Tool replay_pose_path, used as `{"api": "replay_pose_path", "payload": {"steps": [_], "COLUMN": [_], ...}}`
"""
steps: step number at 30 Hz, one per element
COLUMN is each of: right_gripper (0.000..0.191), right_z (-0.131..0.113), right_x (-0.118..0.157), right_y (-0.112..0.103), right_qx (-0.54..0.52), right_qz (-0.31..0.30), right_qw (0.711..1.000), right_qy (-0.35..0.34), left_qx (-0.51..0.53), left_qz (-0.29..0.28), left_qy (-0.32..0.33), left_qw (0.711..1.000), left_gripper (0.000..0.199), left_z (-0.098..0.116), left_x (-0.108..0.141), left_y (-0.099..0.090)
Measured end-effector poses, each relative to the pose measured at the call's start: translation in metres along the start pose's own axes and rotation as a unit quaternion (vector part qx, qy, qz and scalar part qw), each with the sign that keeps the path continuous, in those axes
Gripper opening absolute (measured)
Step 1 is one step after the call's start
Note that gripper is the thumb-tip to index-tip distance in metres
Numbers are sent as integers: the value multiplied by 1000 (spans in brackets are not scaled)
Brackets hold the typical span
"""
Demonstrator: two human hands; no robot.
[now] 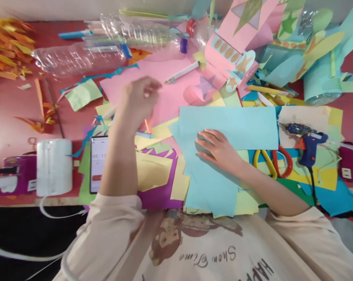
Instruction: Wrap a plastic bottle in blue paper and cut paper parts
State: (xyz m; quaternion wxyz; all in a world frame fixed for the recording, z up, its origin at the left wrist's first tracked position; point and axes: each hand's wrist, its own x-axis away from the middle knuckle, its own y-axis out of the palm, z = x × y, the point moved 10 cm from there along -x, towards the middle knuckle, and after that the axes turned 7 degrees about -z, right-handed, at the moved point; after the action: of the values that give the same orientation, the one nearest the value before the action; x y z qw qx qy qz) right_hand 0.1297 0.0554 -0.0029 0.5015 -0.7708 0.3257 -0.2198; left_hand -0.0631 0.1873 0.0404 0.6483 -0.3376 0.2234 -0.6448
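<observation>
My left hand (141,97) is raised over the pink paper (167,66), a little blurred. Its fingers are loosely bent, with a gap beside the thumb and nothing visible in it. Just to its right lies a white marker (182,73). My right hand (215,150) rests flat, fingers stretched out, on light blue paper (211,187). Beneath and above that hand runs a long light blue strip (229,121). Right of it are scissors (274,162) with yellow and red handles, blades hidden under paper.
A blue glue gun (309,148) lies at the right. Plastic bottles (79,58) line the back, near pink and blue paper crafts (229,47). A phone (97,164) sits partly behind my left forearm, beside a white box (54,168). Orange scraps (6,47) heap at far left.
</observation>
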Motion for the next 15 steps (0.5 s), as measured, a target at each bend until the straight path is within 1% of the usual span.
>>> {"api": "replay_pose_path", "payload": {"steps": [1,3,5,6,7,8,9,10,13,14,15], "right_gripper": [40,42,41,41,41,41,42,42,41,41,41], "right_z": [0,-1,0,0,1,1,1,1,2,3,3], "right_x": [1,3,4,4,4,4,4,3,3,3,3], "right_y": [0,1,3,4,4,4,4,4,4,4,4], "right_qx": [1,-1,-9,-15,-21,-26,-31,-34,-42,-44,-45], "right_qz": [1,-1,-8,-11,-14,-16,-17,-17,-18,-19,-20], "right_qw": [1000,1000,1000,1000,1000,999,999,999,999,999,999], "right_qy": [-1,2,7,10,12,13,14,14,17,18,19], "left_qx": [-22,-87,-138,-167,-190,-203,-214,-207,-209,-218,-232], "left_qz": [28,32,28,24,21,2,-26,-27,25,39,40], "left_qy": [9,59,74,75,69,39,8,41,39,57,70], "left_qw": [999,994,987,983,979,978,976,977,977,973,969], "left_gripper": [39,69,79,88,95,105,111,103,82,77,79], "left_z": [6,26,36,39,39,32,24,28,27,33,40], "left_x": [-16,-48,-75,-87,-98,-108,-117,-122,-128,-126,-122], "left_y": [-8,-10,-8,-6,-5,-1,5,8,-3,-7,-10]}}
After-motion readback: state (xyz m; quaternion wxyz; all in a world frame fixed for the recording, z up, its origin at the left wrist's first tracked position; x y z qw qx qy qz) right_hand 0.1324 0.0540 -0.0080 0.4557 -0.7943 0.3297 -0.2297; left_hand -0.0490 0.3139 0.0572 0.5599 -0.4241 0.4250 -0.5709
